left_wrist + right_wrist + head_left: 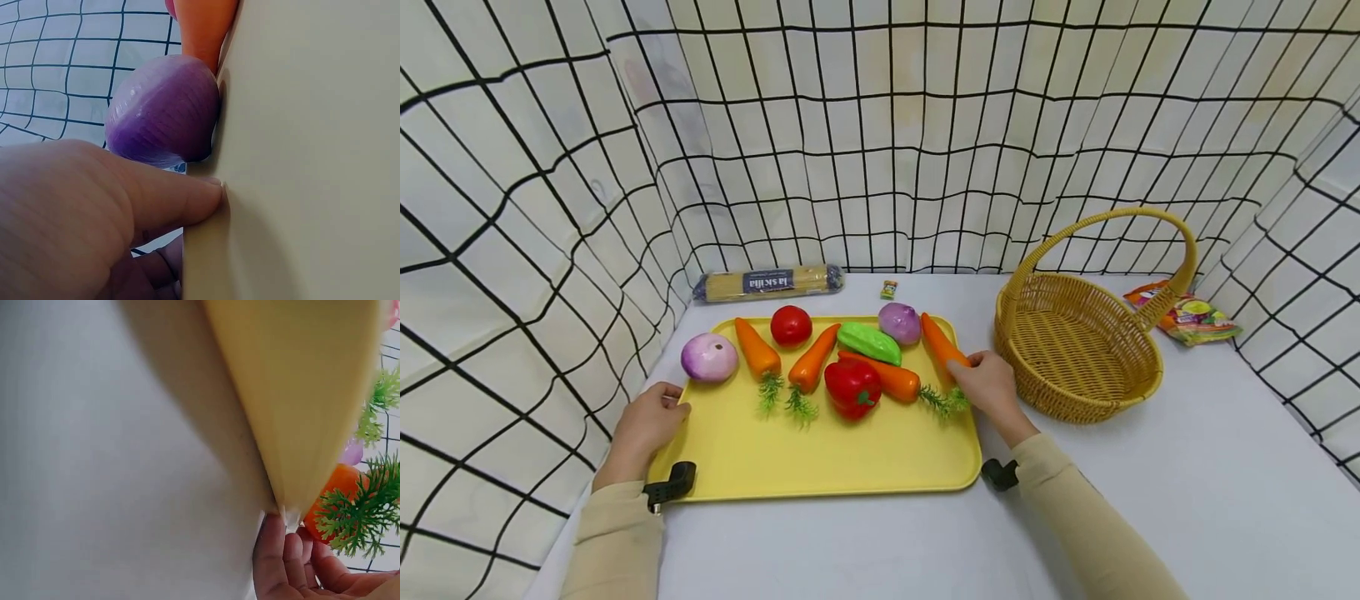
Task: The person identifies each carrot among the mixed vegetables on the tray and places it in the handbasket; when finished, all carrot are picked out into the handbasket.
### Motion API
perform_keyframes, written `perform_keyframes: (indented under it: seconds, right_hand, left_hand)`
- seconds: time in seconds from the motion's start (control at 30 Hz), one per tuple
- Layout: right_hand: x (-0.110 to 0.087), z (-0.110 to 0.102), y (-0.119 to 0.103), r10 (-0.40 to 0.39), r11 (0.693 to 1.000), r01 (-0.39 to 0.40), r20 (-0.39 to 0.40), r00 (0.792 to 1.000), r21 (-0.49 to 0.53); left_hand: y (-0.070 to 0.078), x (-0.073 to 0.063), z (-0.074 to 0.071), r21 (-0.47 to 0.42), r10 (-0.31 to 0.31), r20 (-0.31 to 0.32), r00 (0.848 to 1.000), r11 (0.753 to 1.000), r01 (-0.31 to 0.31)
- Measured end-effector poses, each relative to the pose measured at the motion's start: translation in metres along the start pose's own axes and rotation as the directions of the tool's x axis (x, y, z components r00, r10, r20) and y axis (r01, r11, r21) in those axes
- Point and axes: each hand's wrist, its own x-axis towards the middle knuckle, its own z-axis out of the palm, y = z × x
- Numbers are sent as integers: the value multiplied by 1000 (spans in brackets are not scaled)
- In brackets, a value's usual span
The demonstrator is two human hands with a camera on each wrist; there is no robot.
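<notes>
My left hand (pixel 651 423) grips the left rim of a yellow tray (pixel 820 467); in the left wrist view the thumb lies on the rim and the fingers curl below. At the right rim, my right hand (pixel 988 385) holds the tray edge, with fingers under it in the right wrist view and the thumb beside a carrot (pixel 938 340). A purple onion (pixel 709 358) sits at the tray's left edge. Also on the tray are a red bell pepper (pixel 852 388), a tomato (pixel 791 326), a smaller onion (pixel 899 323), a green bumpy vegetable (pixel 869 342) and several more carrots (pixel 758 348).
Right of the tray stands a wicker basket (pixel 1078 392) with a tall handle. A colourful packet (pixel 1198 321) lies behind it. A pack of spaghetti (pixel 767 283) and a tiny green packet (pixel 888 289) lie behind the tray. Black netting (pixel 910 154) over white cloth encloses the table.
</notes>
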Motion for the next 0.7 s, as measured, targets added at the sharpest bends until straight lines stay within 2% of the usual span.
perform_keyframes:
  seconds: [0.23,0.43,0.7]
  right_hand:
    - [-3,-4,-1,-36,991,44,-62,997,125]
    - [-8,-11,-8,-97,960,128,-134,986,247]
    - [-15,-17,-7,-164,914,205,-144,976,349]
  left_hand:
    - [2,0,0,-14,-11,0,1000,1000,11]
    - [4,-1,-1,-18,-14,2,1000,1000,14]
    - [2,-1,0,-14,-14,5,1000,1000,14]
